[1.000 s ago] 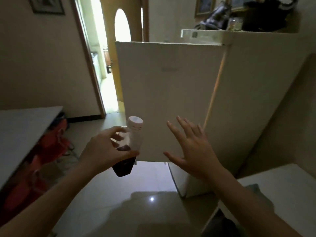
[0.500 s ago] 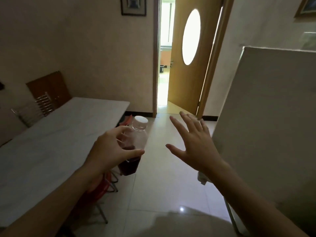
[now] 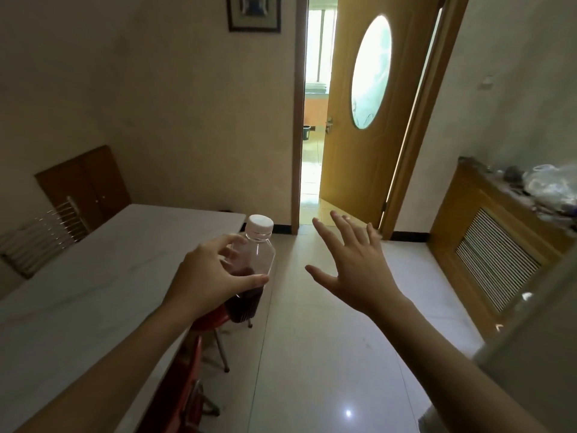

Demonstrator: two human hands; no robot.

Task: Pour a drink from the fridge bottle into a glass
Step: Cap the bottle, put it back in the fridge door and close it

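Observation:
My left hand (image 3: 208, 278) grips a clear plastic bottle (image 3: 255, 259) around its middle. The bottle has a white cap, stands nearly upright and holds dark red drink in its lower part. My right hand (image 3: 354, 265) hovers to the right of the bottle with fingers spread and nothing in it. No glass is in view. The fridge's pale edge (image 3: 537, 323) shows blurred at the right border.
A long white table (image 3: 78, 295) runs along the left, with red stools (image 3: 199, 354) tucked beside it. Ahead, a yellow door (image 3: 365, 120) with an oval window stands open onto a bright corridor. A wooden radiator cover (image 3: 487, 245) with clutter on top lines the right wall.
The view has swung left, away from the fridge door, which now only shows at the right edge. The table and doorway have come into view. Both hands keep their poses.

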